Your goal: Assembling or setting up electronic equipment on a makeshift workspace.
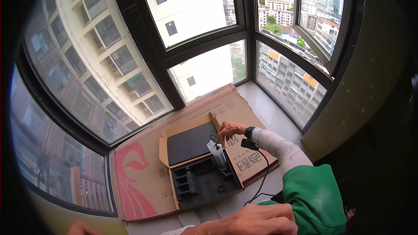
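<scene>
An opened cardboard box (pixel 163 159) holds a black foam insert (pixel 196 191) with cut-out slots, and a flat black panel (pixel 191 141) lines its raised lid. A translucent plastic bag (pixel 219 156) with a black cord inside tilts up at the box's right side. Pinched fingers of my right hand (pixel 230 130) are at the bag's upper edge; the fingertips are partly hidden. Just below my right wrist is a black plug-like piece (pixel 249 144), with a black cable (pixel 264 175) curving down from it. My left hand (pixel 252 219) is closed at the lower edge, its contents hidden.
A large flattened carton (pixel 143 169) with pink print lies under the box on a pale window ledge (pixel 261 100). Dark-framed windows (pixel 252 30) surround the ledge, with one pane tilted open at right. A blurred skin-coloured shape (pixel 82 228) shows at lower left.
</scene>
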A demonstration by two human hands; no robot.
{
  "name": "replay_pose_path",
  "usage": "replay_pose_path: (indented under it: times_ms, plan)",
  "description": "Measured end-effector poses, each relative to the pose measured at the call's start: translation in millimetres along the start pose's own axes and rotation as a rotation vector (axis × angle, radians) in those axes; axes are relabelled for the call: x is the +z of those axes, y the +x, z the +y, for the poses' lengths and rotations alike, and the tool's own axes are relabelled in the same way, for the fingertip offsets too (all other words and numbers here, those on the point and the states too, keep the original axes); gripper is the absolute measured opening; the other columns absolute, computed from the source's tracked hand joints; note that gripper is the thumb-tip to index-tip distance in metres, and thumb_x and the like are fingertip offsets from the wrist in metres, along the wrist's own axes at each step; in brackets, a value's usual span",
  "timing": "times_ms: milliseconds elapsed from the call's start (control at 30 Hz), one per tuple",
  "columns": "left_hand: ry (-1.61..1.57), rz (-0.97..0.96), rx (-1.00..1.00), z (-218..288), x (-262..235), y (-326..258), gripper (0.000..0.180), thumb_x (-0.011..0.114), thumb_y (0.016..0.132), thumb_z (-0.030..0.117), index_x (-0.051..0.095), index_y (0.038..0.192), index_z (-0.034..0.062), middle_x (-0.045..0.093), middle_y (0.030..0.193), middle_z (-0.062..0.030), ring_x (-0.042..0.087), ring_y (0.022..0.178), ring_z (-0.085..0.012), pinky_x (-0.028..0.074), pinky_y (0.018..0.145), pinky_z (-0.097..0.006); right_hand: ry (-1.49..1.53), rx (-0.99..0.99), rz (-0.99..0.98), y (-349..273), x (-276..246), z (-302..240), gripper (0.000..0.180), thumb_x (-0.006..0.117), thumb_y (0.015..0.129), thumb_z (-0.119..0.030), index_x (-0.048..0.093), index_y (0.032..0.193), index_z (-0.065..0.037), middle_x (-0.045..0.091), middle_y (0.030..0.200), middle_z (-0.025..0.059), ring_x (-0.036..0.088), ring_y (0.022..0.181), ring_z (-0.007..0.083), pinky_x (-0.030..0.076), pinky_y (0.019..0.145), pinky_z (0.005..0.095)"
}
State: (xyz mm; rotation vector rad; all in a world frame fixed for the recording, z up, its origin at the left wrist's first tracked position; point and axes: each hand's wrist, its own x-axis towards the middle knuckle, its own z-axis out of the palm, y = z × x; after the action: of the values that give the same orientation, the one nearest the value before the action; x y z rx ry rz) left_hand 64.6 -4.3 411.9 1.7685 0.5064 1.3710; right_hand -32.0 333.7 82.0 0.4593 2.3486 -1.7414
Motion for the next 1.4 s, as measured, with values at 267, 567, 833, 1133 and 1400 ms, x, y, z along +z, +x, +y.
replay_pose_path:
  times_ms: [267,567,833,1133,1400]
  plan:
    - [0.134,-0.173,-0.087,5.6,6.7,26.3,0.031,0.078,0.091,0.02,0.057,0.075,0.0026,0.055,0.08,-0.0131,0.057,0.071,-0.0324,0.044,0.06,-0.042,-0.183,0.105,0.039,-8.0,-13.3,19.3,0.023,0.062,0.089,-0.016,0.076,0.094,0.001,0.078,0.085,0.0121,0.076,0.072,0.0222,0.062,0.063,0.0343]
    - [0.613,-0.213,0.012,-25.5,54.7,124.2,0.039,0.068,0.098,0.03,0.061,0.108,-0.0061,0.062,0.112,-0.0242,0.062,0.106,-0.0369,0.05,0.089,-0.044,-0.364,0.095,-0.166,43.3,30.9,34.9,0.017,0.067,0.086,-0.015,0.076,0.082,-0.001,0.077,0.083,0.0149,0.076,0.073,0.0238,0.061,0.06,0.0361]
    - [0.14,-0.783,-0.244,-52.5,55.2,120.4,0.047,0.044,0.104,0.025,0.053,0.141,-0.0032,0.063,0.132,-0.0239,0.057,0.127,-0.0384,0.047,0.108,-0.043,-0.458,-0.086,-0.438,34.2,108.6,-44.7,0.017,0.061,0.081,-0.006,0.073,0.076,0.004,0.075,0.076,0.0148,0.075,0.067,0.0236,0.058,0.055,0.0331]
    - [0.156,-0.399,-0.139,-39.8,47.5,101.1,0.041,0.06,0.099,0.02,0.061,0.134,-0.0024,0.066,0.13,-0.0212,0.062,0.124,-0.0358,0.051,0.1,-0.044,-0.484,-0.184,-0.475,40.6,78.4,-54.0,0.013,0.067,0.081,-0.01,0.075,0.078,0.0,0.076,0.08,0.012,0.075,0.072,0.0207,0.058,0.055,0.0315]
    - [-0.544,0.28,-0.559,-129.2,-49.6,-143.4,0.029,0.054,0.099,0.014,0.069,0.093,-0.0098,0.071,0.086,-0.0205,0.069,0.084,-0.0298,0.055,0.081,-0.041,-0.568,-0.207,-0.412,53.2,17.7,-125.0,0.023,0.064,0.091,-0.019,0.078,0.092,-0.001,0.078,0.088,0.0129,0.076,0.076,0.0207,0.061,0.062,0.0318]
